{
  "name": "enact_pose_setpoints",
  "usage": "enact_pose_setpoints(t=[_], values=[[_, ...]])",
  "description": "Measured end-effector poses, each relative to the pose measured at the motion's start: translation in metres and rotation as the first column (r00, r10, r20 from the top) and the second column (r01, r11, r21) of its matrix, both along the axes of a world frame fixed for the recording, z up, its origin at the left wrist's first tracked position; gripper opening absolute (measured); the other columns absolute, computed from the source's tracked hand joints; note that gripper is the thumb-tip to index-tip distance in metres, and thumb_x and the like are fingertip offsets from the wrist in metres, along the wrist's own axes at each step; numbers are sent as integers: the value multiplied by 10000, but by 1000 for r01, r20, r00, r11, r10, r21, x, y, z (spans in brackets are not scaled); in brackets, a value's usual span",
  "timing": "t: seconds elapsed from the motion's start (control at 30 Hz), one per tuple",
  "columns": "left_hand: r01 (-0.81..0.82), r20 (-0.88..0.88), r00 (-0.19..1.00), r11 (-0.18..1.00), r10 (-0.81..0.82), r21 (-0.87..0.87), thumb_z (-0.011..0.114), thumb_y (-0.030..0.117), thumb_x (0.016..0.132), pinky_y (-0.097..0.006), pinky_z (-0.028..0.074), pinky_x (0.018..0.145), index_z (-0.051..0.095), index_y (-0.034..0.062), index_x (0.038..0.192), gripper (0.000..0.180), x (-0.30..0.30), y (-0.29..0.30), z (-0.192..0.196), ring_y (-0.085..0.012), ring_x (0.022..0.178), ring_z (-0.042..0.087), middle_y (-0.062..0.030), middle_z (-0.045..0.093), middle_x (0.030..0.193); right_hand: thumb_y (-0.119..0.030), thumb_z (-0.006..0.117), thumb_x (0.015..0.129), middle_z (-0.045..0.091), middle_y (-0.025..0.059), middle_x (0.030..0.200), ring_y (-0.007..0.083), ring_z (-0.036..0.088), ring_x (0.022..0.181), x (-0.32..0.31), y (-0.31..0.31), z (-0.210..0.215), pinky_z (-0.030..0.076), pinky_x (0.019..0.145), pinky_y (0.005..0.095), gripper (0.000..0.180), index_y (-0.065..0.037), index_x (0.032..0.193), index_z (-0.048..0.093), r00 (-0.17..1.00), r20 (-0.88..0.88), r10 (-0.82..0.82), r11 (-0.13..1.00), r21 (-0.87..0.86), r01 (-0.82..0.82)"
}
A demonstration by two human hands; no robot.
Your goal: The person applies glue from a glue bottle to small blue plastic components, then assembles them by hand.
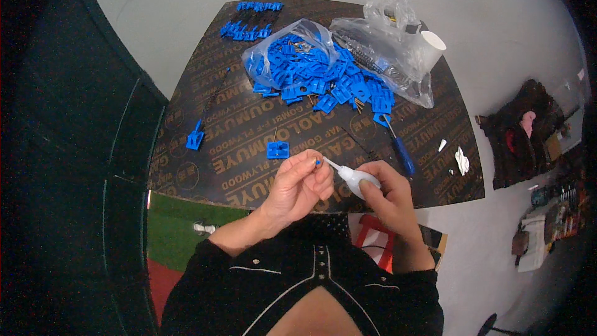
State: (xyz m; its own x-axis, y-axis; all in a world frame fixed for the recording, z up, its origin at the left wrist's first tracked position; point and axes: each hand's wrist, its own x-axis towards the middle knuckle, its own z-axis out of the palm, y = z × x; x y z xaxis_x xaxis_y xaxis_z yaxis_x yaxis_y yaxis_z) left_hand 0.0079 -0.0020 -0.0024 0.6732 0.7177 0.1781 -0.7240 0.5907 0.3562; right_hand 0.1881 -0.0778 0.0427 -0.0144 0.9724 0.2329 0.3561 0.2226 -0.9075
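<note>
My left hand (292,186) is closed in a pinch on a small blue piece (318,162), mostly hidden by the fingers. In my right hand (393,198) is a white squeeze bottle (353,178) with a thin nozzle. Its tip points at the blue piece and is very close to it; whether they touch I cannot tell. Just beyond my left hand, a square blue plastic part (278,150) lies on the dark printed tabletop (242,96). Another blue part (195,137) sits at the left, joined to a thin black strand.
Blue plastic parts (339,90) spill from a clear bag (255,65) at the back. Beside it are another clear bag (392,56) and a white cup (433,43). A blue-handled screwdriver (403,155) and crumpled white tissue (461,162) lie right. Finished-looking blue parts (245,30) line the far left.
</note>
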Motion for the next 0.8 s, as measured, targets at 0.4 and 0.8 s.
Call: enact_pose_setpoints(t=[0.4, 0.8], values=[[-34, -71, 997, 998, 30, -58, 535, 173, 915, -285, 367, 541, 541, 47, 896, 127, -5, 1, 0, -149, 616, 432, -43, 462, 698, -182, 522, 936, 547, 68, 819, 117, 498, 596, -23, 13, -41, 382, 505, 242, 292, 13, 1148, 476, 565, -823, -50, 972, -171, -163], [-42, -78, 996, 997, 37, -66, 538, 184, 915, -285, 356, 537, 518, 51, 869, 143, -7, 2, 3, -148, 608, 415, -46, 440, 678, -245, 522, 932, 465, 33, 744, 95, 397, 592, -34, 20, -45, 318, 516, 238, 277, -52, 1127, 490, 214, -976, -22, 968, -75, -241]])
